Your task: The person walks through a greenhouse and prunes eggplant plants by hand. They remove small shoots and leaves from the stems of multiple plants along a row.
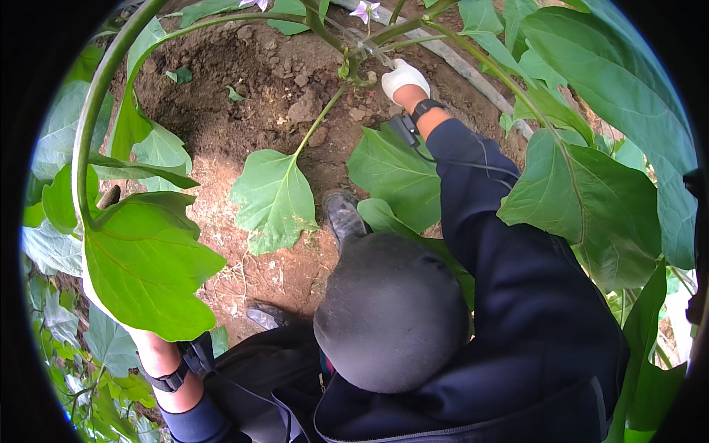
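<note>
My right hand, in a white glove, reaches to the forked main stem of an eggplant plant. Its fingers are curled beside clear plastic ties or string wound at the fork; whether they grip these cannot be seen. My left hand, also in white, is mostly hidden behind a large green leaf at the left; a strip of the glove shows along the leaf's edge. A long, bent green stem rises above that leaf. Pale purple flowers hang near the fork.
Brown soil lies under the plant. A grey hose or strip crosses it at the upper right. Broad leaves crowd the right side and more foliage fills the lower left. My boot stands near a low leaf.
</note>
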